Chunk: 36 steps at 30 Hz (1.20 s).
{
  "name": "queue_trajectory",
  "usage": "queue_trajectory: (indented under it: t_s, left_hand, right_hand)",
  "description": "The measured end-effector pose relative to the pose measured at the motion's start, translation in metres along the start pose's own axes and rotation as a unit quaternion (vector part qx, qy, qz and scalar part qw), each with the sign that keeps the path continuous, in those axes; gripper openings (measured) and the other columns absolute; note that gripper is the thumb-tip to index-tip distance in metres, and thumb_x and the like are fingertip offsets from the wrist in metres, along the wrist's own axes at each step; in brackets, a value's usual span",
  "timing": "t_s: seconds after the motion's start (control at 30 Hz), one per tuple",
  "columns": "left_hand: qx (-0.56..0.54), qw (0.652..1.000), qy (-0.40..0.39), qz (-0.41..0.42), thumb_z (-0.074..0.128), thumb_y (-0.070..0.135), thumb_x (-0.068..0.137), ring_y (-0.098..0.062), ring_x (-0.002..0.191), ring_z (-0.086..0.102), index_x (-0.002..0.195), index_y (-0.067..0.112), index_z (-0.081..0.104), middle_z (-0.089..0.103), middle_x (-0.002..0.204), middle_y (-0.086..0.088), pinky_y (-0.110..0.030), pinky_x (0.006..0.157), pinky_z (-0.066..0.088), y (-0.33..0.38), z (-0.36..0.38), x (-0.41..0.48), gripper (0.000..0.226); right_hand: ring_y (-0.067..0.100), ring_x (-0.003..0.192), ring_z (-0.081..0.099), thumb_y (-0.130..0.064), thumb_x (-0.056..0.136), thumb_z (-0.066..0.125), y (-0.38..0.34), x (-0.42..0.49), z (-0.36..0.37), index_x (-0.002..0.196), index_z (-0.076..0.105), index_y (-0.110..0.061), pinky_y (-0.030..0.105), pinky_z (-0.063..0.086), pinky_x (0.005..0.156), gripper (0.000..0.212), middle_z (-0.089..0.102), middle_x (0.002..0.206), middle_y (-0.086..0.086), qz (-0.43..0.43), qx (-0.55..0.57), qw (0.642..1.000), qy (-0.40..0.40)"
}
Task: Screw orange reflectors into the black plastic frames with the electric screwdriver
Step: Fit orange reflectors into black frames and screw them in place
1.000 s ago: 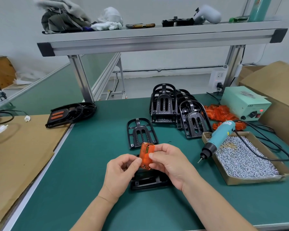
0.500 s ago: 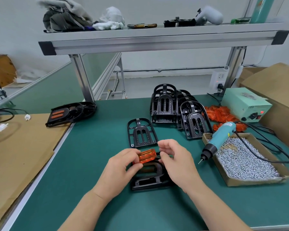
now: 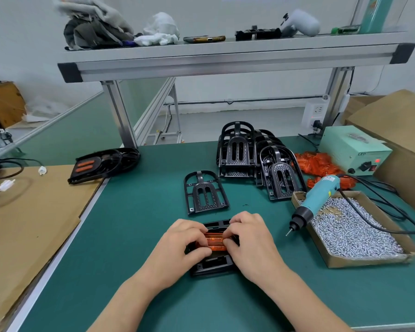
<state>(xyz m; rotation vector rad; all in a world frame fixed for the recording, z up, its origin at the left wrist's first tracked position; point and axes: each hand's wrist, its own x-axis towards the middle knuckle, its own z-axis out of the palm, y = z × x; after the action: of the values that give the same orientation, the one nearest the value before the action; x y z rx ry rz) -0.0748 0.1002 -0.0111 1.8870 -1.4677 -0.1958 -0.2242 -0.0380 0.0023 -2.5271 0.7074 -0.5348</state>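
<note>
Left hand [image 3: 180, 245] and right hand [image 3: 249, 240], fingers curled, pinch the ribbed orange plastic reflector [image 3: 215, 242] down into the black plastic frame [image 3: 213, 265]; next, probably, fetching the teal electric screwdriver [image 3: 315, 201].

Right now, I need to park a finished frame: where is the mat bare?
Bare green mat lies between the cardboard sheet and the lone black frame, left of the left hand. The right side is crowded: screw tray, electric screwdriver, stacked frames.

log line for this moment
left hand + right hand: hold orange plastic reflector onto black plastic frame | teal electric screwdriver: rests on cardboard screw tray
</note>
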Motion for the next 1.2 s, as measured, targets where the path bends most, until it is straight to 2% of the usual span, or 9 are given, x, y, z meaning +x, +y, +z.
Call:
queue_trajectory:
  t_s: [0.17, 0.4, 0.57, 0.63, 0.73, 0.87, 1.0, 1.1, 1.2]
  left_hand:
    - [0.009, 0.999, 0.022, -0.022, 0.077, 0.027, 0.08, -0.005, 0.11, 0.052, 0.104, 0.033, 0.065, 0.061, 0.103, 0.024, -0.015, 0.093, 0.04, 0.001, 0.002, -0.004, 0.027]
    - [-0.022, 0.998, 0.058, -0.019, 0.07, 0.025, 0.079, -0.012, 0.108, 0.052, 0.093, 0.028, 0.069, 0.061, 0.1, 0.02, -0.019, 0.092, 0.041, 0.001, 0.007, -0.009, 0.015]
    - [-0.008, 0.998, 0.058, -0.008, 0.068, 0.018, 0.078, -0.013, 0.107, 0.05, 0.083, 0.025, 0.072, 0.062, 0.094, 0.019, -0.026, 0.092, 0.042, 0.0, 0.011, -0.009, 0.009]
    - [-0.008, 0.998, 0.063, -0.012, 0.068, 0.022, 0.079, -0.013, 0.107, 0.048, 0.08, 0.024, 0.071, 0.062, 0.093, 0.017, -0.03, 0.093, 0.042, 0.0, 0.012, -0.008, 0.004]
    - [0.012, 0.996, 0.084, 0.007, 0.065, 0.033, 0.082, -0.015, 0.105, 0.048, 0.08, 0.024, 0.071, 0.06, 0.091, 0.017, -0.035, 0.093, 0.04, 0.005, 0.016, -0.003, 0.012]
    - [0.032, 0.995, 0.091, 0.027, 0.068, 0.02, 0.08, -0.016, 0.099, 0.05, 0.076, 0.022, 0.071, 0.061, 0.086, 0.016, -0.041, 0.091, 0.04, 0.012, 0.026, 0.004, 0.006]
    - [0.025, 0.996, 0.088, 0.02, 0.07, 0.018, 0.08, -0.015, 0.098, 0.049, 0.074, 0.023, 0.071, 0.061, 0.087, 0.018, -0.044, 0.09, 0.042, 0.005, 0.028, 0.005, 0.008]
    - [0.02, 0.995, 0.091, 0.025, 0.071, 0.018, 0.081, -0.015, 0.1, 0.051, 0.073, 0.024, 0.073, 0.061, 0.088, 0.019, -0.044, 0.091, 0.043, 0.005, 0.029, 0.005, 0.009]
    - [0.015, 0.995, 0.092, 0.024, 0.07, 0.022, 0.082, -0.013, 0.102, 0.05, 0.072, 0.026, 0.073, 0.062, 0.088, 0.019, -0.044, 0.091, 0.043, 0.004, 0.029, 0.004, 0.011]
  right_hand:
    - [0.009, 0.103, 0.037, -0.028, 0.094, 0.068, 0.0, 0.001, -0.002, 0.101, 0.078, -0.024, 0.02, 0.036, 0.088, 0.013, 0.051, 0.101, -0.013, -0.015, -0.008, 1.0, 0.001]
    - [0.014, 0.095, 0.042, -0.032, 0.099, 0.057, -0.006, 0.001, -0.006, 0.105, 0.077, -0.032, 0.025, 0.036, 0.082, 0.02, 0.058, 0.096, -0.012, -0.032, -0.045, 0.998, -0.023]
    - [0.017, 0.101, 0.047, -0.031, 0.1, 0.056, -0.006, 0.006, -0.012, 0.107, 0.075, -0.03, 0.03, 0.04, 0.086, 0.021, 0.064, 0.103, -0.008, -0.037, -0.072, 0.994, -0.073]
    - [0.017, 0.102, 0.047, -0.03, 0.099, 0.057, -0.007, 0.008, -0.012, 0.105, 0.075, -0.03, 0.03, 0.039, 0.084, 0.019, 0.064, 0.103, -0.008, -0.028, -0.07, 0.995, -0.071]
    - [0.018, 0.104, 0.048, -0.028, 0.098, 0.057, -0.008, 0.009, -0.01, 0.104, 0.075, -0.029, 0.031, 0.039, 0.084, 0.019, 0.064, 0.103, -0.007, -0.022, -0.072, 0.995, -0.07]
    - [0.019, 0.102, 0.047, -0.03, 0.098, 0.056, -0.007, 0.007, -0.009, 0.106, 0.074, -0.026, 0.032, 0.04, 0.088, 0.02, 0.064, 0.103, -0.005, -0.032, -0.067, 0.994, -0.075]
    - [0.013, 0.095, 0.043, -0.026, 0.097, 0.057, -0.003, 0.001, -0.017, 0.104, 0.071, -0.026, 0.024, 0.033, 0.08, 0.015, 0.06, 0.098, -0.009, -0.044, -0.025, 0.999, -0.002]
    - [0.011, 0.096, 0.051, -0.02, 0.094, 0.063, 0.005, 0.003, -0.038, 0.1, 0.072, -0.023, 0.023, 0.039, 0.084, 0.011, 0.062, 0.095, -0.012, -0.012, 0.015, 0.997, 0.072]
    - [0.01, 0.087, 0.057, -0.012, 0.09, 0.067, 0.018, 0.006, -0.063, 0.089, 0.071, -0.019, 0.026, 0.043, 0.083, 0.008, 0.062, 0.09, -0.01, 0.02, 0.039, 0.992, 0.119]
